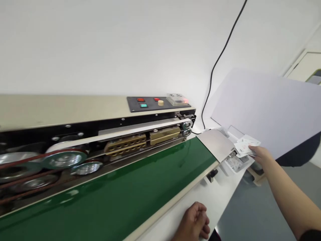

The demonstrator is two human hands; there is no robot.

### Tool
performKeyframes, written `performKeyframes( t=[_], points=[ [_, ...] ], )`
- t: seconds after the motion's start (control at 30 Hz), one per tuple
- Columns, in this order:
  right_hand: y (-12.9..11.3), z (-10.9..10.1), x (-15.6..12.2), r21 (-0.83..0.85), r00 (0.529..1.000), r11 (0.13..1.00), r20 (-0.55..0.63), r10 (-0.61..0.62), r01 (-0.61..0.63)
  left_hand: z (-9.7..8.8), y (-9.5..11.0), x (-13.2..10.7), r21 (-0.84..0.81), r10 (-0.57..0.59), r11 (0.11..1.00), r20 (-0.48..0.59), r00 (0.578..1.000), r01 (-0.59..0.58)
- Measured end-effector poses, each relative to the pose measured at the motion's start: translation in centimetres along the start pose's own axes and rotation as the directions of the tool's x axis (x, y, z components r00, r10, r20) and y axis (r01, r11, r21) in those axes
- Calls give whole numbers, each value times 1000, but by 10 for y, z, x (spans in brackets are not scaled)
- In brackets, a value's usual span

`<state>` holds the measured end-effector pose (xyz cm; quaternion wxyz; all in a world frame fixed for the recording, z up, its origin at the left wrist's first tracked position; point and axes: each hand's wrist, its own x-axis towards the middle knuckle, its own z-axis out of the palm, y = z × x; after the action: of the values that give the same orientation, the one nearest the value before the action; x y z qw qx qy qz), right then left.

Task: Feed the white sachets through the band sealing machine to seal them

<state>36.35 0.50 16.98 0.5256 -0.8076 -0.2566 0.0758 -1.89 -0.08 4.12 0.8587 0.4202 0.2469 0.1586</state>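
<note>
right hand | fingers pinched on a few white sachets just past the sealer's metal end plate | sachets look light, thin, slick, floppy: grip flat across edges | left hand loosely curled on white table, holding nothing

The white table bears a long green-belted sealing machine, and the left hand rests on its near edge.

The right hand is bare, and behind it the forearm is uncovered for its whole length. Well back from that hand, near the elbow, sits the edge of a dark, near-black sleeve. The left hand is bare as well, showing only its back, knuckles and fingers.
</note>
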Motion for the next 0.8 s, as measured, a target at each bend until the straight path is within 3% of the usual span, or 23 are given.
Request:
performKeyframes(
  t=[0.13, 0.27, 0.33, 0.43, 0.6, 0.7, 0.8],
  points=[
    [-10, -11, -12, 190, 966, 956, -83, 243, -224, -1, 1, 1, -19, -25, 1000, -10, 1000, 25],
    [-19, -30, -46, 329, 946, 904, -77, 316, -275, -2, -1, 3, -79, -41, 996, -3, 999, 41],
    [-23, -38, -74, 366, 948, 886, -27, 317, -286, -2, -2, 2, -118, -32, 993, 2, 999, 32],
    [-25, -41, -129, 379, 937, 857, 153, 313, -348, 0, 0, -3, -146, 6, 989, -12, 1000, -8],
    [-11, -11, -221, 250, 806, 858, 529, 267, -448, 7, 2, -10, -235, 38, 970, -82, 996, -56],
    [1, 14, -256, 167, 769, 916, 609, 196, -365, 11, 4, -12, -285, 61, 955, -62, 996, -76],
    [7, 32, -273, 120, 737, 955, 664, 125, -270, 17, 9, -15, -263, 173, 950, -16, 985, -171]
  ],
)
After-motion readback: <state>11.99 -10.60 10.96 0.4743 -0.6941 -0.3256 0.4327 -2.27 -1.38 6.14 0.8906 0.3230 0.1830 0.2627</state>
